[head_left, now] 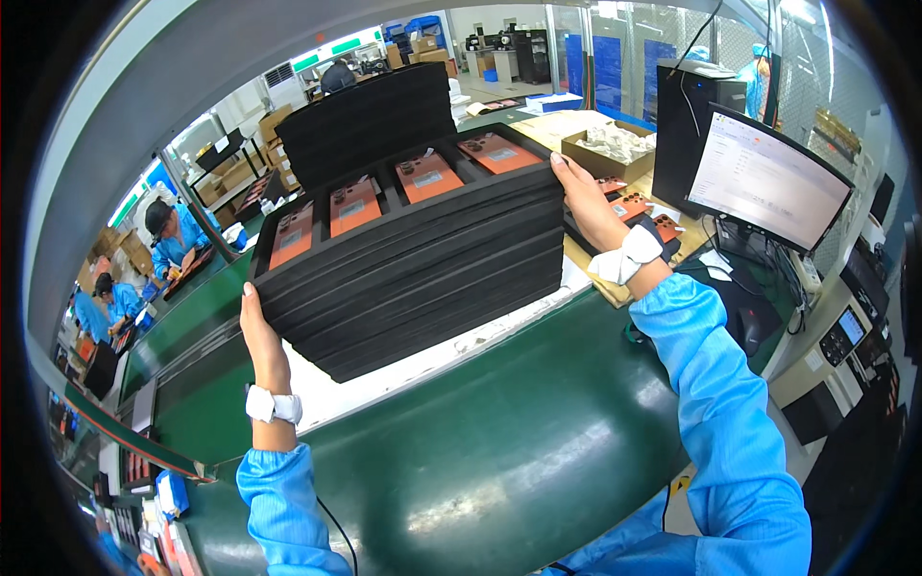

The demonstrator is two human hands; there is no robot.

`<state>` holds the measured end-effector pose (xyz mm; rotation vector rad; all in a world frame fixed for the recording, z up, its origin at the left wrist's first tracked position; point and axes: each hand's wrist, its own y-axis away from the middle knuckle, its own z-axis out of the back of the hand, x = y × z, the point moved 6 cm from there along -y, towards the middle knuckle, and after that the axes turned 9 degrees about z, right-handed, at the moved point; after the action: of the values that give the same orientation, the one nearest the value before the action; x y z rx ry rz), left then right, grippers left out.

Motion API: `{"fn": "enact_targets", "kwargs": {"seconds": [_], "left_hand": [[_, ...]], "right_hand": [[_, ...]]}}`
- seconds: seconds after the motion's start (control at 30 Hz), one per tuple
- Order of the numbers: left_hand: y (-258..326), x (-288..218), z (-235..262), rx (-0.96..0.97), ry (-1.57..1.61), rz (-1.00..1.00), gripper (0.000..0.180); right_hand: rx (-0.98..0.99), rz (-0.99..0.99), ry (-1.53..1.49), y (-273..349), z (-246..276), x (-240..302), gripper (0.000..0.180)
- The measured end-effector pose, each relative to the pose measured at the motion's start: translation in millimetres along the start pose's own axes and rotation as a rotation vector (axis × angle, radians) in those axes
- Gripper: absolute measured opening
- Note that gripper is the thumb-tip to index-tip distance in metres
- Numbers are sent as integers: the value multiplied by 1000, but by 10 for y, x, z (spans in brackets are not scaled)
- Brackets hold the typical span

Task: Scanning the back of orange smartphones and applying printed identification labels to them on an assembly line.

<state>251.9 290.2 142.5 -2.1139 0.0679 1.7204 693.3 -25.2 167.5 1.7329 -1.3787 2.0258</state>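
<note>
A stack of black foam trays (432, 278) fills the middle of the view. Orange phone back panels (427, 178) with dark camera rings and pale labels lie in a row of slots in its top tray. My left hand (264, 336) grips the stack's left side, thumb up at the corner. On the right side, higher up, my right hand (588, 206) holds it with the thumb at the top edge. The other fingers of both hands are mostly hidden by the stack. White bands circle both wrists.
Behind stands another black foam stack (370, 120). Below is a green-topped bench (519, 432) with a white strip (355, 394). To the right are a cardboard box (615, 149), more orange panels (631, 205), a monitor (768, 178) and a black computer tower (696, 134). Co-workers (178, 235) sit at far left.
</note>
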Motion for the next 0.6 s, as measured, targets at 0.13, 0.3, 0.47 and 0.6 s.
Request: {"fn": "enact_targets", "kwargs": {"seconds": [0.13, 0.3, 0.47, 0.6], "left_hand": [[28, -14, -39, 20, 9, 3, 67], [84, 240, 25, -62, -191, -153, 79], [137, 717, 143, -42, -78, -36, 84], [86, 881, 275, -116, -168, -45, 84]], "right_hand": [[-45, 37, -23, -6, 9, -81, 59], [-238, 24, -29, 71, 154, -546, 74], [-437, 239, 40, 357, 22, -822, 77], [-460, 265, 40, 416, 5, -946, 74]]}}
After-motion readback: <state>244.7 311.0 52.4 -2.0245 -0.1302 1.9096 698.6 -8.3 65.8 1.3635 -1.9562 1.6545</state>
